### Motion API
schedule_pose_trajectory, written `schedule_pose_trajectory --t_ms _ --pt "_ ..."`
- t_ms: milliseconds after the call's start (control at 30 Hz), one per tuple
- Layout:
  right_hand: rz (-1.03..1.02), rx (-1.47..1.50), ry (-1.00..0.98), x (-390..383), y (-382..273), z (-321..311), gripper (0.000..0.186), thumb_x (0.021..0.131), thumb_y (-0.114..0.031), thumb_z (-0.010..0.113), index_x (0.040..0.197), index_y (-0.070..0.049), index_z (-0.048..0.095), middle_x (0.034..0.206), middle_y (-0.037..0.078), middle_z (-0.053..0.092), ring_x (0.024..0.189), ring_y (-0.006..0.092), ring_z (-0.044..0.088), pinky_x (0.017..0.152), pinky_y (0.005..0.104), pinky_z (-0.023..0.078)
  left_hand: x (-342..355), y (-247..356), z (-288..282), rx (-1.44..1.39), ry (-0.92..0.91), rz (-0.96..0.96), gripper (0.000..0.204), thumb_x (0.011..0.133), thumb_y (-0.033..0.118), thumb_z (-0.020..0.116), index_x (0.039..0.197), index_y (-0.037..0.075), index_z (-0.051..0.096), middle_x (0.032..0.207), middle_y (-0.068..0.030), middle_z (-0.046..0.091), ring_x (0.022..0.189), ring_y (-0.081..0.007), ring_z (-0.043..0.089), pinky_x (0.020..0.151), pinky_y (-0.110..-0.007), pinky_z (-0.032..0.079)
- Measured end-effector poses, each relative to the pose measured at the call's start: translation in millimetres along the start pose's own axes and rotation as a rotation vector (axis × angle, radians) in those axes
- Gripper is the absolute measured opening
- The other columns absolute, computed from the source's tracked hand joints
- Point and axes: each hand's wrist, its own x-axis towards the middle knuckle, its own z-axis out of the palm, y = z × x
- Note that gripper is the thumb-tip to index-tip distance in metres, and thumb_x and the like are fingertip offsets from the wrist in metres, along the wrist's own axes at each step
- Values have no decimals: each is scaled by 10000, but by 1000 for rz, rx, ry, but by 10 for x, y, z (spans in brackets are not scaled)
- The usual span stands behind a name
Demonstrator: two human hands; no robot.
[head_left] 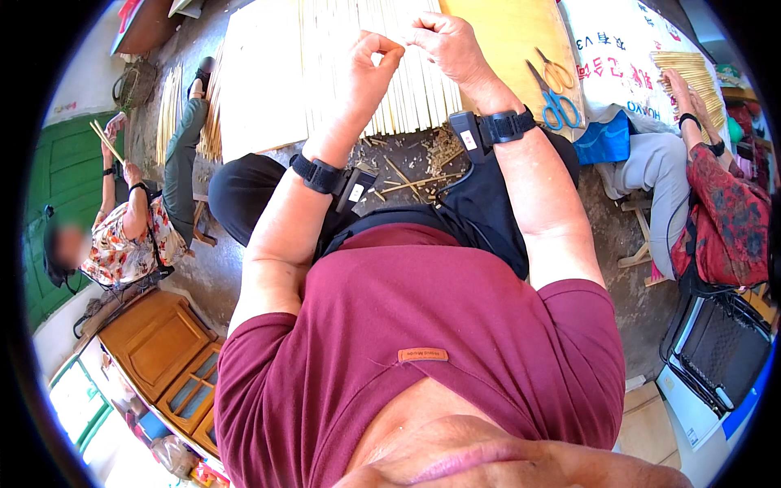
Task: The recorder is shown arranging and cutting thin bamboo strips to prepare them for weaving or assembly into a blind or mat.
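My left hand (370, 73) and my right hand (443, 53) are raised over a pale work board (260, 81) lined with long thin straw-coloured sticks (399, 114). Both have thumb and finger pinched close together, the fingertips nearly meeting at the top; whatever is between them is too small to make out. To the right, on a yellow board (537, 32), lie orange scissors (560, 75) and blue-handled scissors (557, 106). Short stick scraps (415, 167) litter the floor between my knees, below the work edge.
A person (114, 244) at left holds sticks (106, 138); more sticks (169, 106) lie beside them. Another person (716, 203) at right works at a bundle (691, 73) on a white printed sack (602, 49). A wooden cabinet (154, 350) and black folding chair (716, 350) stand behind.
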Motion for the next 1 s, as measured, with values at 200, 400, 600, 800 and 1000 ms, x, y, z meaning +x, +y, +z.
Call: schedule_pose_trajectory --t_ms 200,400,600,800,1000 --pt "75 6 -46 0 -156 -63 175 821 -161 613 714 -23 590 608 -39 521 601 66 467 541 254 388 6 -117 -9 -680 -59 -424 68 849 41 656 803 66 612 877 13 603 778 -74 553 716 -235 454" --pt "69 66 -58 -33 -216 -53 205 826 -174 596 677 -36 561 594 -42 463 597 49 428 534 243 363 84 -1 -112 -1147 -20 -545 74 862 0 602 802 45 601 1034 -101 619 925 -183 624 878 -382 521" --pt "85 75 -101 -55 -219 -71 196 822 -156 589 665 -44 554 581 -48 441 585 42 408 516 239 343 72 -34 -140 -1107 -59 -516 85 874 -15 579 801 28 588 1082 -152 618 960 -223 630 885 -392 529" --pt "95 47 -95 -15 -221 -118 187 810 -144 599 661 -42 551 574 -51 438 573 43 406 508 244 339 95 -29 -122 -1051 -97 -347 78 871 -29 579 810 19 582 942 -128 641 848 -204 647 806 -352 550" --pt "147 166 -56 27 -84 -170 195 813 -128 600 631 -75 552 565 -58 455 529 25 406 464 210 313 97 -100 -120 -1012 32 -454 234 840 -54 610 1055 10 544 856 -97 646 796 -192 652 779 -333 556"
